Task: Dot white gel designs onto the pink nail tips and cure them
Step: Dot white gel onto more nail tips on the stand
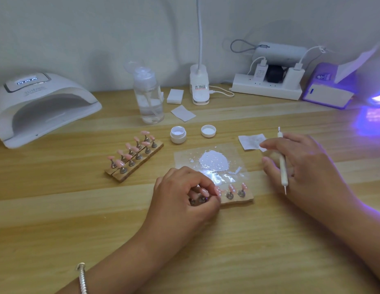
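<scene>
- Your left hand (182,194) has its fingers curled over the left end of the near strip (238,200) and grips it there. The strip lies on the table (206,251) just in front of you. Press it flat so that it cannot slide while you dot.
- Your right hand (301,162) holds the dotting tool (282,164) between fingers that are only a little bent, and the fingertips (264,146) rest at the edge of a paper wipe (250,141). This looks to me like a carrying hold. I think you should move to a pencil grip near the lower end before you touch a tip.
- The tool's long axis runs almost from the wall toward you, with one fine end pointing at you.
- Take only a little white gel (214,162) from the pool on the clear film (185,158), which lies just behind the strip. Touch straight down and lift straight up, so that each dot comes round.
- The strip's long axis goes left to right, nearly along the table's front edge. Its pink nail tips (231,188) sit tilted on metal stands, with the free ends rising away from you.
- The two tips on the right already carry white dots. The tips under your left hand are partly hidden, so I cannot tell their state.
- For curing, I would carry the strip level to the curing lamp (42,107) at the far left, because wet dots may run.
</scene>
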The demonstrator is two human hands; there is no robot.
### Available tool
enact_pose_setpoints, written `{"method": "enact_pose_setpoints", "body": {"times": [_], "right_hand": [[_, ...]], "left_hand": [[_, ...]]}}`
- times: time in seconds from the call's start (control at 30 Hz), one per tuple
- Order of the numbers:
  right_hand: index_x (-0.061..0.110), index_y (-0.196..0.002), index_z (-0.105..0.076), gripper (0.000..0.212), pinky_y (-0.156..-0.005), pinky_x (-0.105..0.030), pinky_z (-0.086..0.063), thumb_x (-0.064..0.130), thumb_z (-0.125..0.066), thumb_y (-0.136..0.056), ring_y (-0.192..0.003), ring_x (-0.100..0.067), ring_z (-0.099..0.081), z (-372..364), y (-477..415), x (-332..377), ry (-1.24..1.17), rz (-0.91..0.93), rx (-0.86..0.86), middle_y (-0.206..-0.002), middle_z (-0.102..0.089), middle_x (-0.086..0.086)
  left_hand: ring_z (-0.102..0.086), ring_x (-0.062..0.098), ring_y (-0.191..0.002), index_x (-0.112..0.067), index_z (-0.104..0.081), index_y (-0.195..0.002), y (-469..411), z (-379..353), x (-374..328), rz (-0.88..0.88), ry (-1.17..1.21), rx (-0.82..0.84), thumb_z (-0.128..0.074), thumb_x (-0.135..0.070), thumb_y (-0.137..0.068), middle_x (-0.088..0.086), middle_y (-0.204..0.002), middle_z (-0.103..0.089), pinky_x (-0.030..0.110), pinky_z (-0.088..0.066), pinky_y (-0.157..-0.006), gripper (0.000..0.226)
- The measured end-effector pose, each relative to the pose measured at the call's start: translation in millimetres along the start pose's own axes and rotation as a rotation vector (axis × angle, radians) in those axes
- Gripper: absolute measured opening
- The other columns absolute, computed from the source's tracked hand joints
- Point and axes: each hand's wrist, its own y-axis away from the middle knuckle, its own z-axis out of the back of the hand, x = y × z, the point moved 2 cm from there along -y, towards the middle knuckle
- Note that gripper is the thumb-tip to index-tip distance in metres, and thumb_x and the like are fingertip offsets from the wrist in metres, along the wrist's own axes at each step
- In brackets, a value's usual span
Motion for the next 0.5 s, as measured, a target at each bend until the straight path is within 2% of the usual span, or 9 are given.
{"method": "enact_pose_setpoints", "body": {"times": [0.1, 0.17, 0.27, 0.33, 0.4, 0.5], "right_hand": [[0.01, -0.112, -0.072, 0.027, -0.099, -0.049, -0.045, 0.015, -0.07, -0.086, -0.118, -0.034, -0.056, 0.3, 0.0, 0.9, 0.0, 0.012, -0.019, -0.111, -0.067, -0.013], [0.013, -0.117, -0.069, 0.027, -0.1, -0.048, -0.044, 0.027, -0.061, -0.095, -0.118, -0.03, -0.056, 2.5, 0.0, 3.0, -0.034, 0.024, -0.033, -0.111, -0.067, -0.009], [0.029, -0.124, -0.058, 0.038, -0.09, -0.031, -0.043, 0.05, -0.038, -0.099, -0.105, -0.015, -0.058, 8.5, 1.7, 7.8, -0.226, -0.012, -0.062, -0.105, -0.067, 0.004], [0.035, -0.109, -0.052, 0.036, -0.076, -0.015, -0.042, 0.061, -0.031, -0.095, -0.091, -0.001, -0.06, 13.3, -1.3, 8.6, -0.36, -0.087, -0.112, -0.092, -0.064, 0.01], [0.031, -0.092, -0.056, 0.039, -0.064, -0.009, -0.04, 0.064, -0.035, -0.092, -0.082, 0.001, -0.06, 16.1, -11.7, 9.8, -0.391, -0.12, -0.096, -0.084, -0.065, 0.01], [0.032, -0.083, -0.069, 0.035, -0.063, -0.009, -0.04, 0.058, -0.048, -0.096, -0.077, -0.005, -0.06, 12.5, -31.7, 15.7, -0.564, -0.117, 0.095, -0.078, -0.07, 0.01]], "left_hand": [[-0.058, 0.009, -0.083, -0.033, -0.069, -0.068, 0.3, 1.1, -0.8, -0.001, 0.005, 0.004, -0.071, -0.029, -0.067, -0.015, -0.076, -0.064, 0.047, -0.048, -0.083, 0.005], [-0.058, 0.008, -0.084, -0.033, -0.069, -0.069, 0.9, 1.4, -1.9, -0.001, -0.005, 0.016, -0.071, -0.031, -0.067, -0.014, -0.076, -0.064, 0.043, -0.047, -0.084, 0.004], [-0.055, 0.005, -0.09, -0.033, -0.069, -0.073, 0.7, 4.9, -1.5, 0.01, -0.037, 0.035, -0.074, -0.033, -0.065, -0.015, -0.08, -0.063, 0.022, -0.044, -0.08, 0.01], [-0.054, 0.001, -0.093, -0.033, -0.069, -0.076, -1.4, 11.1, 0.5, 0.031, -0.039, 0.089, -0.08, -0.028, -0.066, -0.015, -0.083, -0.063, 0.009, -0.039, -0.073, 0.016], [-0.055, 0.002, -0.09, -0.033, -0.071, -0.076, -4.6, 17.5, 3.5, 0.035, -0.065, 0.187, -0.08, -0.025, -0.068, -0.013, -0.082, -0.064, 0.011, -0.04, -0.071, 0.015], [-0.059, 0.004, -0.084, -0.032, -0.073, -0.074, -8.4, 22.4, 6.5, 0.062, 0.007, 0.237, -0.076, -0.028, -0.065, -0.011, -0.08, -0.067, 0.021, -0.048, -0.075, 0.01]]}}
